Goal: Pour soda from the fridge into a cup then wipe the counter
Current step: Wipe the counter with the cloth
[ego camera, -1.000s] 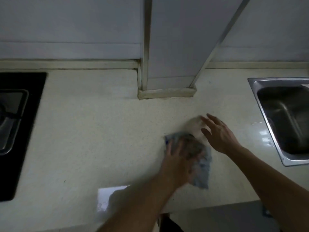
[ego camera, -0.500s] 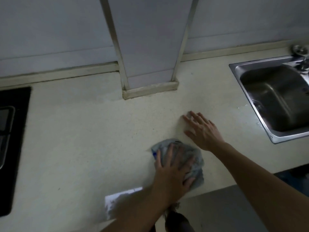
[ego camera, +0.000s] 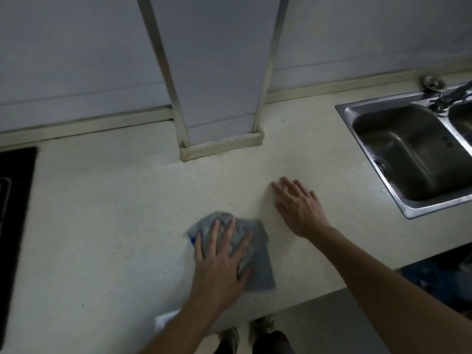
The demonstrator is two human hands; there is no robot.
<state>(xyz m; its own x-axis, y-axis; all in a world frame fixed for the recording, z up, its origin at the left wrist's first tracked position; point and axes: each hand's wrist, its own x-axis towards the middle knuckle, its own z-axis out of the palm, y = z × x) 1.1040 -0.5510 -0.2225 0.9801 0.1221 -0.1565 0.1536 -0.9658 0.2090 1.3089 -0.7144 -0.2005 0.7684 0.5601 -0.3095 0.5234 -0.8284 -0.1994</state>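
step: wiping. my left hand [ego camera: 219,259], fingers spread flat, presses the crumpled grey-blue cleaning cloth [ego camera: 255,261] onto the pale speckled stone counter [ego camera: 102,226] near its front edge; my right hand [ego camera: 298,208], fingers straight, rests on the counter just beside. advice: keep the palm flat, overlap passes, work toward the stainless steel sink [ego camera: 419,208]. count: cloths one, hands two, sinks one; no cup or soda in view.

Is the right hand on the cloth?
No, the right hand lies flat on bare counter; the left hand presses the cloth.
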